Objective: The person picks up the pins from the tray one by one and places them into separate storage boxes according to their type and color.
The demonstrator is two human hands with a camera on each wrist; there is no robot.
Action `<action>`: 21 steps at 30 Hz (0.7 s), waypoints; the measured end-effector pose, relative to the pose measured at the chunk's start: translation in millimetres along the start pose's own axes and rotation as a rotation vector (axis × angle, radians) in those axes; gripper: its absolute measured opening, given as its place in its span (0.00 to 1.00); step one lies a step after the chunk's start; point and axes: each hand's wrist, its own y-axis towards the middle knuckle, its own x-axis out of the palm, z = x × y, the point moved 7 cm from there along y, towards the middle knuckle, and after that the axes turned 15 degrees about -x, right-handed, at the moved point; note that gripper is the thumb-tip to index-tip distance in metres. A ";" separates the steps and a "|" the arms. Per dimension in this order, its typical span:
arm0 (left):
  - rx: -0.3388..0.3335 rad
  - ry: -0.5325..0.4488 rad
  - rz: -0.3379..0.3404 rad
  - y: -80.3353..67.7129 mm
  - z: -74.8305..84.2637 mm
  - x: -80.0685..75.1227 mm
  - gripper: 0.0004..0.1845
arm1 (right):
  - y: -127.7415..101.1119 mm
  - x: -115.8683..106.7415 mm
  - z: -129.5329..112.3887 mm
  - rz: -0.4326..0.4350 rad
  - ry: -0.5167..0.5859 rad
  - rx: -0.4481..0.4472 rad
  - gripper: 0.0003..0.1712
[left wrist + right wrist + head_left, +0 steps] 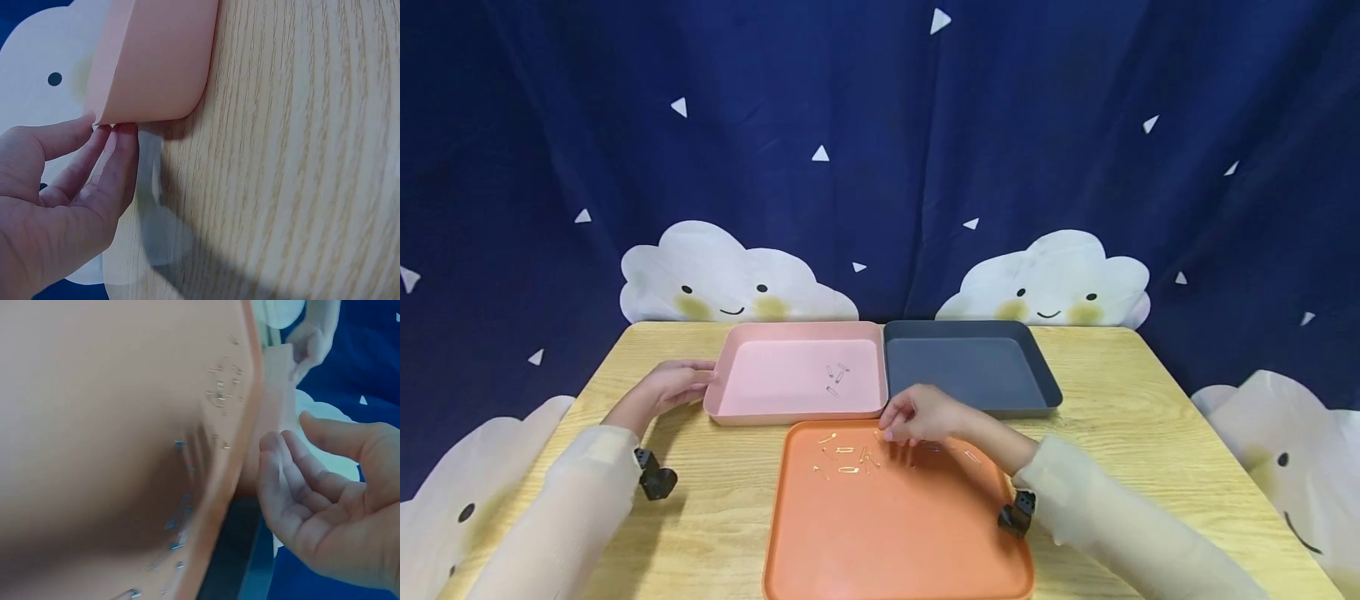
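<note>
we see 3 trays on a wooden table [1150,400]: a pink tray [797,375] at the back left, a dark grey tray [970,367] touching it on the right, and an orange tray [887,533] in front, its far edge just beside the other 2.

left hand [666,387] sits at the pink tray's left edge. in the left wrist view the left hand [69,187] has its fingers [115,156] straight and side by side, tips touching the tray's rounded corner [156,62]; the thumb lies along the top near the rim. it's touching, not wrapped round. palm rests near the table surface.

right hand [921,417] hovers over the far edge of the orange tray, fingers pointing down at the scatter of small safety pins [846,458]. gold-coloured pins lie in a loose cluster left of the hand; a few more lie right under and just right of the fingertips, partly hidden. in the right wrist view the right hand [325,500] looks loosely curled, fingers [294,469] close together, thumb apart above them. we can't tell whether a pin is pinched between them; the view is blurred and the pins are too small.

the pink tray holds 3 silver pins [835,377] near its middle right. the dark grey tray's floor shows nothing we can make out.

a small black wrist camera [657,479] sits under the left sleeve, another [1017,512] under the right. behind the table hangs a navy curtain [880,150] with white triangles and smiling clouds.
</note>
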 end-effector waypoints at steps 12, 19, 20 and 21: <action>-0.019 0.016 0.033 -3.9 1.1 -2.3 0.33 | -31.5 4.8 19.7 0.115 -0.314 -0.046 0.06; -0.015 0.020 0.036 -4.4 0.5 -1.3 0.33 | -31.6 9.3 21.2 0.191 -0.442 -0.010 0.13; -0.016 0.019 0.036 -4.6 0.2 -1.0 0.33 | -31.5 10.9 21.4 0.192 -0.456 0.003 0.14; -0.018 0.018 0.037 -4.8 -0.2 -0.7 0.32 | -31.4 12.3 21.0 0.191 -0.471 0.008 0.15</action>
